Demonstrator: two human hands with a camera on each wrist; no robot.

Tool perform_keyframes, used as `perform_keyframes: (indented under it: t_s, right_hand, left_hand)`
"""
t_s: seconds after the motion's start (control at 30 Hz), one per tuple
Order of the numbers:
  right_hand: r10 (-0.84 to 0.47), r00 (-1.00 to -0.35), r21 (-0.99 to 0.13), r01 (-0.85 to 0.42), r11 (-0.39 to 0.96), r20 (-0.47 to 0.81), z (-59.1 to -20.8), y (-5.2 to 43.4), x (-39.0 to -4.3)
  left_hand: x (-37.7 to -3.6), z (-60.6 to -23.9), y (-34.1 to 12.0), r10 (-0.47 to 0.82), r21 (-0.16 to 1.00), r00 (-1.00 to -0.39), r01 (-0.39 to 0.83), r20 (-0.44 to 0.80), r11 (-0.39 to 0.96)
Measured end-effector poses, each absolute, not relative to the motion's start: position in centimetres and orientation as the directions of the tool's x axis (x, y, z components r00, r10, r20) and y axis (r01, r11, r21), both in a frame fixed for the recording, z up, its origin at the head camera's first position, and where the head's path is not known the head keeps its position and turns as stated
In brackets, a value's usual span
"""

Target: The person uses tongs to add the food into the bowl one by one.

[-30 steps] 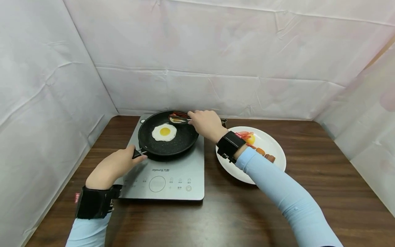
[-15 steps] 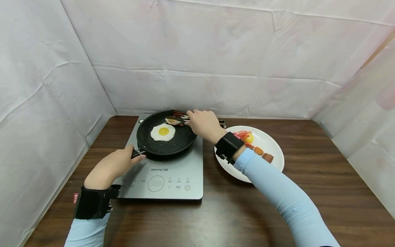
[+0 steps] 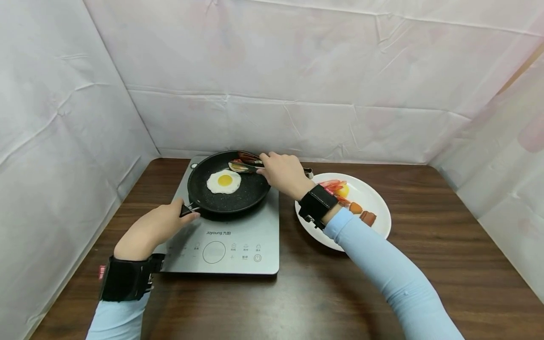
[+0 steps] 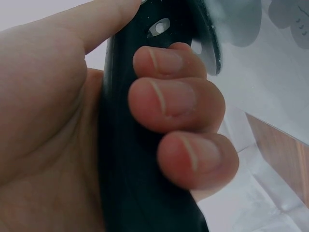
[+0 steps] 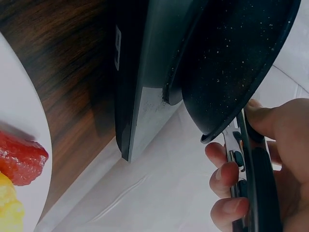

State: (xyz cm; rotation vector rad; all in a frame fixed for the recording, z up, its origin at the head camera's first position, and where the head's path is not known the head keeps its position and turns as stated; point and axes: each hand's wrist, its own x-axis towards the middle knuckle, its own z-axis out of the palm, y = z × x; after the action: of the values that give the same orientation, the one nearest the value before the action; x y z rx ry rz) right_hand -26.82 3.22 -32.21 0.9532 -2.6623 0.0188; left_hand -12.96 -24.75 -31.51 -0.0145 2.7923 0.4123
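Observation:
My left hand [image 3: 157, 226] grips the black handle [image 4: 130, 154] of a frying pan [image 3: 225, 203]; in the left wrist view its fingers curl round the handle. In the pan lies a fried egg [image 3: 224, 182] with a yellow yolk. My right hand [image 3: 284, 174] holds metal tongs with black grips [image 5: 260, 179] over the pan's far right rim. The two arms of the tongs stand a little apart inside the pan, just beyond the egg. A small reddish-brown piece of food shows by the tong ends, partly hidden; I cannot tell whether they pinch it.
Under the pan is a silver induction cooker [image 3: 255, 226] with touch controls at its front. On the right, a white oval plate [image 3: 380, 200] bears shrimp, something yellow and brown pieces [image 3: 368, 217], partly behind the right wrist. White cloth walls [image 3: 297, 94] stand round the wooden table [image 3: 382, 293].
The tong ends have shifted slightly left towards the egg, and their arms have spread a little. My left hand and the pan stay in place; the head view has moved slightly.

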Motion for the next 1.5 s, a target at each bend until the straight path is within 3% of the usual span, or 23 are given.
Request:
perform_keyframes:
  t_s: [0.53, 0.8, 1.17, 1.5]
  right_hand:
    - [-0.608, -0.737, 0.058, -0.621, 0.782, 0.295, -31.2, 4.5, -25.6]
    - [-0.578, -0.776, 0.031, -0.590, 0.807, 0.254, -30.6, 6.0, -24.7]
    - [-0.522, -0.827, -0.111, -0.550, 0.827, 0.210, -30.7, 9.3, -23.3]
    - [-0.485, -0.857, -0.112, -0.506, 0.855, 0.174, -30.3, 13.5, -22.3]
  left_hand:
    - [-12.9, -31.6, -25.1, 0.035, 0.248, -0.946, -0.049, -0.323, 0.967]
    - [-13.0, -31.6, -25.0, 0.039, 0.253, -0.948, -0.045, -0.317, 0.966]
    - [-12.8, -31.8, -25.3, 0.048, 0.252, -0.947, -0.035, -0.317, 0.967]
    - [-12.7, -31.7, -25.6, 0.040, 0.244, -0.947, -0.041, -0.320, 0.969]
